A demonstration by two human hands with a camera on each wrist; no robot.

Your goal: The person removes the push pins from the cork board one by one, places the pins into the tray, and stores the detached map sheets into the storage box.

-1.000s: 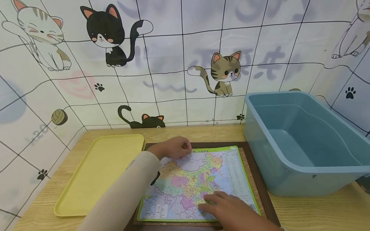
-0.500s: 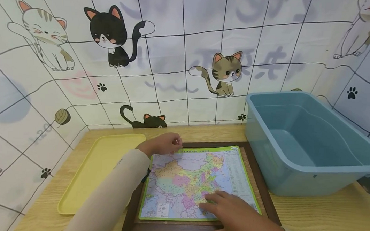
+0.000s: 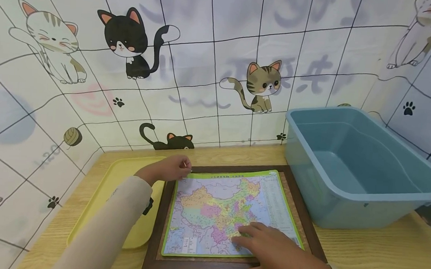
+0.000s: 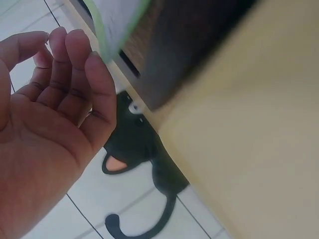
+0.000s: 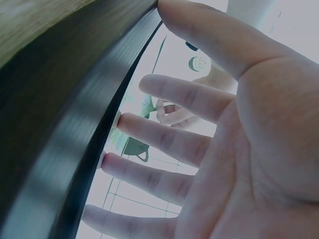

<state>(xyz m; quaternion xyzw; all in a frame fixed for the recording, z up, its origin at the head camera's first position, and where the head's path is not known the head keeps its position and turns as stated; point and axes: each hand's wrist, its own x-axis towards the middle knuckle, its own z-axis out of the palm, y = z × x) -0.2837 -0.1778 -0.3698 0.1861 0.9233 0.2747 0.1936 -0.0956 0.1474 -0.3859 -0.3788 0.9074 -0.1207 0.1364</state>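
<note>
The map at lower centre looks light and bendy, best taken by its green edge. The left hand curls, its grip unclear; the right hand spreads its fingers.

The map is lying on a board, between a tray at left and a bin. The left hand is hanging by the map's far left corner; the right hand is lying over its near right part.

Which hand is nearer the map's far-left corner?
The left hand, its fingertips by that corner; the right hand is over the near-right part of the map, fingers spread.
</note>
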